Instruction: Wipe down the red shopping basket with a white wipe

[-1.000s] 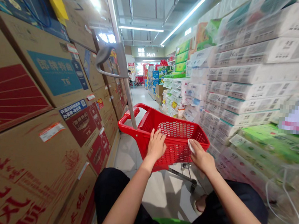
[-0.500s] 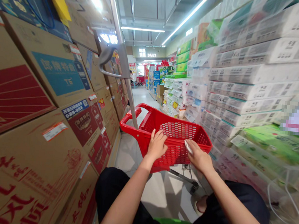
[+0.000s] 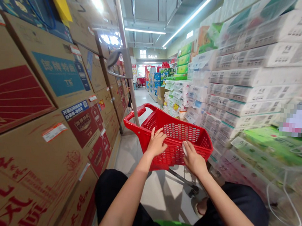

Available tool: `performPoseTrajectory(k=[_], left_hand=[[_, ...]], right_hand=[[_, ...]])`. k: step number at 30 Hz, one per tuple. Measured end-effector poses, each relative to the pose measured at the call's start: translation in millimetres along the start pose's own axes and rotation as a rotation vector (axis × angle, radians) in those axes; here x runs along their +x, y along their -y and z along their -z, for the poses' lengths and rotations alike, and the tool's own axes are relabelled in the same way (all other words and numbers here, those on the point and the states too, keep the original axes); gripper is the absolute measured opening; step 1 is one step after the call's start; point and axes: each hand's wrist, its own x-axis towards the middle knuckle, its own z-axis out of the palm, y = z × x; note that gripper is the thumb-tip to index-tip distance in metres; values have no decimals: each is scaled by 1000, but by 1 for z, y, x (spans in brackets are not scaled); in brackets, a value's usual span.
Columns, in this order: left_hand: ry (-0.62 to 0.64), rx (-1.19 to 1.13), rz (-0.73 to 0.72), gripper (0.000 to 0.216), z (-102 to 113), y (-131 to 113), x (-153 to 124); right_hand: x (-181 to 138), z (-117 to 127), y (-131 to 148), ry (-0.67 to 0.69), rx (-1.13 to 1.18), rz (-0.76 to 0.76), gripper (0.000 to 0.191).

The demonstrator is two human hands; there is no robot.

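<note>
A red plastic shopping cart (image 3: 172, 153) with a perforated basket stands in front of my knees. My left hand (image 3: 157, 143) hooks its fingers over the near rim and grips it. Further right, my right hand (image 3: 194, 160) presses a white wipe (image 3: 184, 148) against the same side, just below the rim. Only a small part of the wipe shows past my fingers. At the cart's left end is its red handle (image 3: 135, 114), with a grey metal pole (image 3: 133, 94) rising beside it.
Stacked cardboard cartons (image 3: 52, 136) wall off the left side. Plastic-wrapped white packs (image 3: 237, 78) and green packs (image 3: 276, 145) are piled along the right. A tiled aisle (image 3: 143, 95) runs away behind the cart. The cart's wheel (image 3: 194, 191) is near my right foot (image 3: 201, 206).
My right hand has slid a little left along the cart's side with the wipe. The cart's handle and pole sit slightly further right in view. My left hand keeps its place on the rim.
</note>
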Motion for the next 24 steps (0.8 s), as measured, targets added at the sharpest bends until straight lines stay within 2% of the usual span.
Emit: performPoseTrajectory(k=[5,8,11,15,17,21,24], left_hand=[[18,56,21,30,-2,11,3],[3,94,65,38,-6,9,1],[-2,101,91,48,-14,-8,-2],[46,25,-55,61,-33,-47,-9],[35,-3,-28,68,-41,-60,-12],[37,10,-8,73,-45,-61,-15],[53,21,-26,76,-44,-57,-14]], right_hand=[[0,4,-13,8,58,29,71],[-5,4,-26,-27,104,28,71],[-9,0,-22,-48,95,8,77],[-9,-8,2,-37,59,3,81],[-9,-9,7,-31,63,31,82],[-18,-3,-13,-48,101,84,82],[-28,1,-32,-69,122,36,77]])
